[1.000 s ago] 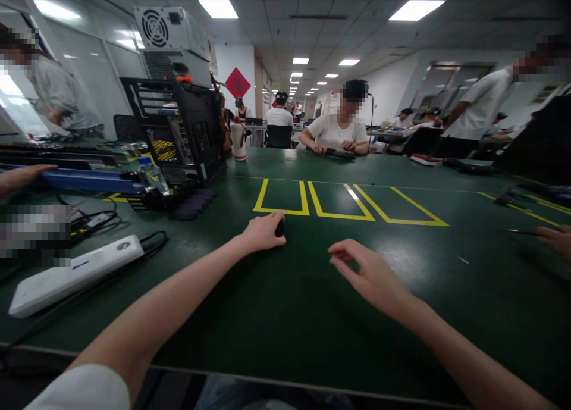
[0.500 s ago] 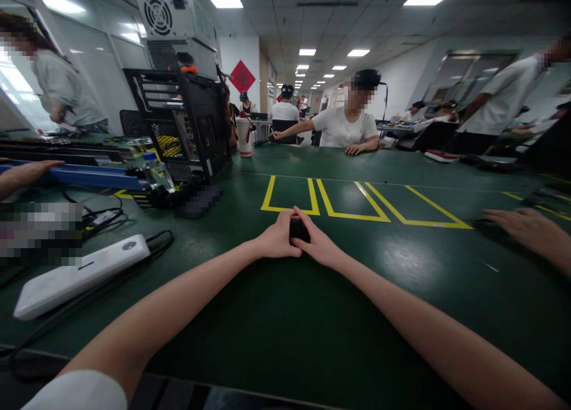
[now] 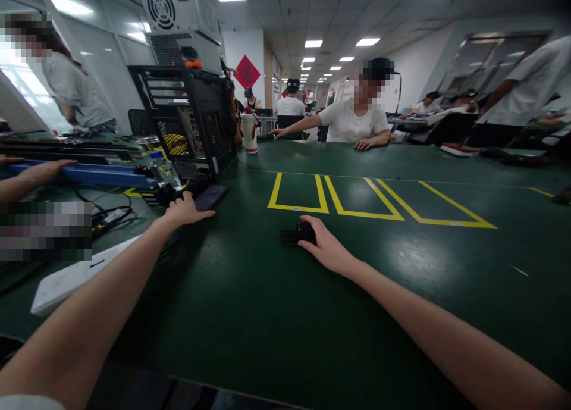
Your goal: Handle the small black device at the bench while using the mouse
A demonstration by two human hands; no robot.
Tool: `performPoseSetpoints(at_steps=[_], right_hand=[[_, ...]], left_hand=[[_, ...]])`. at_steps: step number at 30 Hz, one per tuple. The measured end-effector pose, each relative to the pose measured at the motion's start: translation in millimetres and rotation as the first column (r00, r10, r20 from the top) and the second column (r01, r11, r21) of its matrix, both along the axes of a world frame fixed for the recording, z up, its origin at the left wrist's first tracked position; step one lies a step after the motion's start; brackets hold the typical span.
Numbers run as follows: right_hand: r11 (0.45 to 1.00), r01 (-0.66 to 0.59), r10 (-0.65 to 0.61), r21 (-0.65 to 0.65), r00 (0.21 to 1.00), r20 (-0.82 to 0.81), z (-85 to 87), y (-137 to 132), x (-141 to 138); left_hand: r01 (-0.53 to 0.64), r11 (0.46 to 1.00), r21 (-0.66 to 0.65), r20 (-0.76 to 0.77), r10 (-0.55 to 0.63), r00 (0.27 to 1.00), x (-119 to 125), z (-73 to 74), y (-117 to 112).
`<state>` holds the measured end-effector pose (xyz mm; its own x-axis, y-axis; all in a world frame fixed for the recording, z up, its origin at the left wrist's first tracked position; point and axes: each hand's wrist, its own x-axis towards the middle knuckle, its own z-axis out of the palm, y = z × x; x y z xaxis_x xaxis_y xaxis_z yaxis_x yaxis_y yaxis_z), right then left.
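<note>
My right hand point(image 3: 328, 243) is closed around one end of a small black object point(image 3: 291, 237) on the green table. Its free end points left and has slots or prongs; I cannot make out its kind. Over to the left, my left hand point(image 3: 181, 212) reaches out with fingers apart. It lies beside a dark flat phone-like slab point(image 3: 212, 197), close to a black item point(image 3: 172, 191) in front of the computer case. Whether its fingertips touch either one I cannot tell.
An open black computer case point(image 3: 187, 118) stands back left, near a clear bottle point(image 3: 164, 171) and a paper cup point(image 3: 250, 133). A white power bank-like block point(image 3: 62, 285) lies by my left forearm. Yellow tape outlines point(image 3: 298, 208) mark the table. Another person's hand point(image 3: 47, 171) rests on a blue bar.
Both my hands were together around the black object; my left hand has let go and moved left. My right hand keeps hold. The other person's hand at far right has left the view.
</note>
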<state>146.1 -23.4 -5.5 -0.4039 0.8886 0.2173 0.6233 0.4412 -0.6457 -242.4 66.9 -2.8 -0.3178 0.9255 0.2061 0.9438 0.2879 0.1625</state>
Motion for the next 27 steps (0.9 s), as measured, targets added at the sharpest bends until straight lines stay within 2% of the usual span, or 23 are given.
performPoseSetpoints(at_steps=[3,6,8,12,27], right_hand=[[1.000,0.002,-0.002,-0.016,1.000,0.002,-0.2,0,0],[1.000,0.004,-0.004,0.002,1.000,0.005,-1.4,1,1],[1.000,0.006,-0.006,0.018,1.000,0.006,-2.5,2,0],[0.999,0.002,-0.002,0.032,1.000,0.006,-3.7,2,0],[1.000,0.008,-0.009,0.020,1.000,0.021,-5.3,3,0]], left_hand=[[0.038,0.999,-0.019,0.045,-0.037,0.998,-3,-4.1,2],[0.093,0.991,0.096,0.014,-0.095,0.995,1,-2.7,1],[0.186,0.970,0.158,-0.055,-0.179,0.982,3,-0.4,-2],[0.344,0.927,0.148,-0.159,-0.321,0.934,2,3.6,-9],[0.454,0.886,0.090,-0.099,-0.446,0.890,-18,8.0,-16]])
